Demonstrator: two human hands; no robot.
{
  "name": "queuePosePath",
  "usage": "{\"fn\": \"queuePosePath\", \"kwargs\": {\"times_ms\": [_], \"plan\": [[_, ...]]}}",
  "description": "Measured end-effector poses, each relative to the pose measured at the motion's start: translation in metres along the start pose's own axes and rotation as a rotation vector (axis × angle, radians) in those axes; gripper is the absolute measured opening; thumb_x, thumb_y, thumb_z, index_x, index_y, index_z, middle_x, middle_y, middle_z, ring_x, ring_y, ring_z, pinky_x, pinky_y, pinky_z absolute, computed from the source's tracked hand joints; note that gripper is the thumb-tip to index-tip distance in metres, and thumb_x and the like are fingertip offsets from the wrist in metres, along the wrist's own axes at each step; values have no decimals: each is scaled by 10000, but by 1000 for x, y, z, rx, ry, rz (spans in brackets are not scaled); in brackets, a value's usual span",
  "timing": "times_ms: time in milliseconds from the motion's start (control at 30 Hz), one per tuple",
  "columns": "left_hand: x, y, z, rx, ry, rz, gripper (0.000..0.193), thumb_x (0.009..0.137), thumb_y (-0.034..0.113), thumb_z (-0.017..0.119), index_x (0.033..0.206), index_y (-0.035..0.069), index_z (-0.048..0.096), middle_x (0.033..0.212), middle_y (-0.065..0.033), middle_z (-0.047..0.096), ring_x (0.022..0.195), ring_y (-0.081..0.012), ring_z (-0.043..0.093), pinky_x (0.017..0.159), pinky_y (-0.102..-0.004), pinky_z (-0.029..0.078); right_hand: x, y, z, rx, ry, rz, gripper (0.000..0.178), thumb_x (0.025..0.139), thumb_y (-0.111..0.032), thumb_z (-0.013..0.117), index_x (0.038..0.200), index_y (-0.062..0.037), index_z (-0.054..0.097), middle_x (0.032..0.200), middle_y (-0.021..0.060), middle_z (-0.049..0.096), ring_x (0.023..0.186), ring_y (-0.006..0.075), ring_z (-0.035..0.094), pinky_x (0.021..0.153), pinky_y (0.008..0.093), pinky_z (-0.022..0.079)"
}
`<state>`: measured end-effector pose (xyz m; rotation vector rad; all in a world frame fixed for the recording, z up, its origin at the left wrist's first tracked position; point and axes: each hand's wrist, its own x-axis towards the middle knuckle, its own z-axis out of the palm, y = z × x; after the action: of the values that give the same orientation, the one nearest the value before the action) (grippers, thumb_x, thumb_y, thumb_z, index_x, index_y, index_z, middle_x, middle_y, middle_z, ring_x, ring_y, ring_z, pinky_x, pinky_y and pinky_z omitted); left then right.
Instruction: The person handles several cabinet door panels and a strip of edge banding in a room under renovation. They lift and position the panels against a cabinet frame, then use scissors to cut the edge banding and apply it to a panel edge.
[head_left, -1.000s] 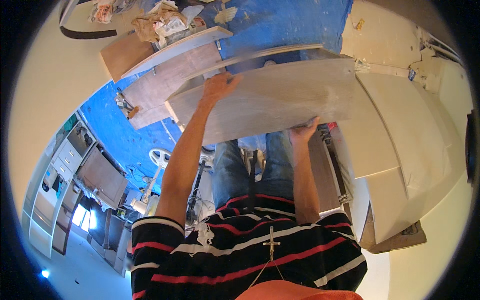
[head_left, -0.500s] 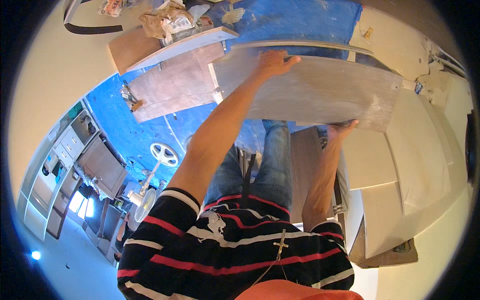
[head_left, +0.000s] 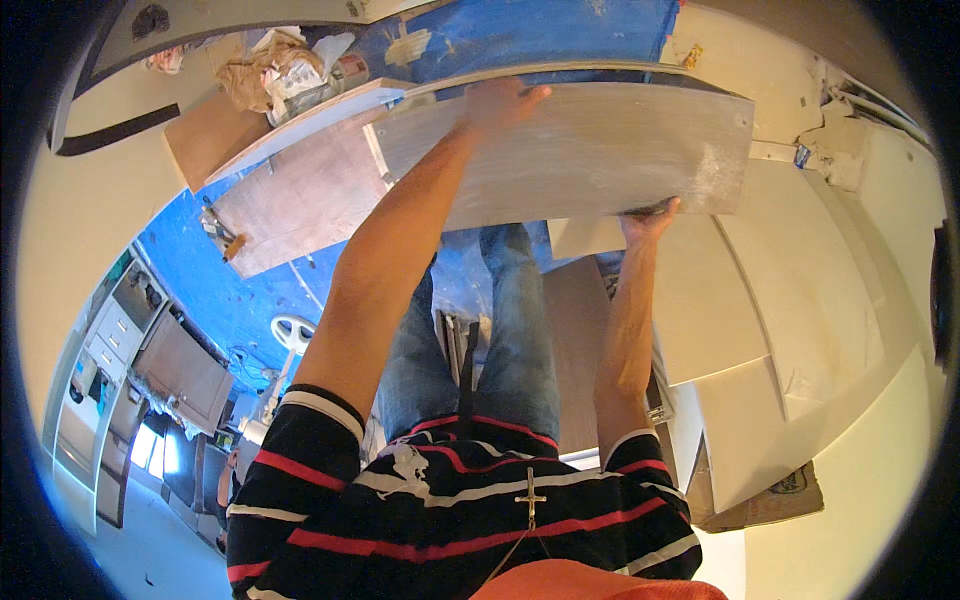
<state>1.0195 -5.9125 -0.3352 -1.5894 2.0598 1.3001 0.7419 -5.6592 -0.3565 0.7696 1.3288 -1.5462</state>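
A long grey wooden panel (head_left: 590,150) with a whitish, smeared surface is tilted in front of me, its broad face toward me. My left hand (head_left: 500,103), slightly blurred, is at its far edge, with the thumb on the face and the other fingers partly hidden. At the near edge, toward the right end, my right hand (head_left: 650,222) grips from below, and a dark patch that I cannot make out shows by its fingers. A thin pale rail (head_left: 560,70) runs behind the far edge, and I cannot tell whether it is joined to the panel.
A reddish-brown board (head_left: 300,200) lies left on blue sheeting (head_left: 190,215), with tools (head_left: 222,235) at its end. Behind it are a pale-edged board (head_left: 310,130) and crumpled paper (head_left: 270,75). Cream boards (head_left: 700,300) stand at right. A white fan base (head_left: 292,332) stands lower left.
Both hands and the panel have shifted left and slightly up in the picture, still held together. The surroundings have shifted left as well, so my view has turned somewhat.
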Motion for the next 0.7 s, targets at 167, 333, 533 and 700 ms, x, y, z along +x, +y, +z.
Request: {"fn": "queuePosePath", "kwargs": {"times_ms": [167, 333, 533, 700], "plan": [[25, -9, 7, -51, 87, 67, 795, 861, 756, 452, 1203, 70, 666, 1230, -224, 645, 1164, -406, 599, 971, -524, 463, 21, -6, 15, -66, -53, -9, 746, 839, -706, 519, 1409, -226, 484, 1445, 66, 480, 1314, 341, 434, 1052, 588, 372], [44, -13, 19, -21, 10, 14, 746, 891, 718, 454, 1121, 48, 690, 1160, -204, 675, 1087, -418, 624, 933, -555, 475, 31, -18, 14, -248, -138, 73, 954, 669, -700, 712, 1438, -208, 436, 1477, 83, 435, 1349, 329, 403, 1067, 571, 369], [-16, -11, 1, -151, 483, 110, 455, 926, 435, 584, 1205, 77, 612, 1246, -176, 601, 1182, -395, 544, 989, -535, 434, -9, -18, -25, -720, 311, -214, 724, 885, -638, 574, 1405, -152, 438, 1385, 115, 491, 1185, 280, 519, 967, 468, 431], [-137, -62, -27, -341, 678, 69, 345, 946, 279, 569, 1180, 29, 608, 1248, -171, 585, 1205, -379, 516, 1025, -522, 397, -69, 6, 12, -1223, 126, -800, 552, 1005, -398, 542, 1344, 30, 460, 1287, 191, 535, 1107, 276, 557, 984, 424, 432]]}}
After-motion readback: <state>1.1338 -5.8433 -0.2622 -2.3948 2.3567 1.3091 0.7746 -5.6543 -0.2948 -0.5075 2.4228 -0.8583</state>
